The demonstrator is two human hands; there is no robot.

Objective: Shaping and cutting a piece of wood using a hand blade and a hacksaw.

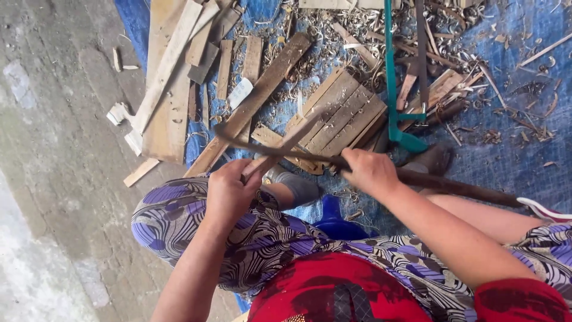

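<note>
Red cloth and purple patterned fabric sit closest, over the knees. Left hand (229, 194) is clenched round a thin wooden strip (286, 146) slanting up past its fingers. Right hand (369, 171) grips a long dark curved blade (333, 160) — it crosses the strip just beyond the fingertips. Further off, slats (342, 113) and shavings lie on blue tarp (512, 155).

- A place for wood work, on the ground.
- A blue sheet (512, 161) lies on a grey concrete floor (53, 179).
- Wood planks (173, 89), curly shavings (310, 36) and a green saw (393, 101) lie on it.
</note>
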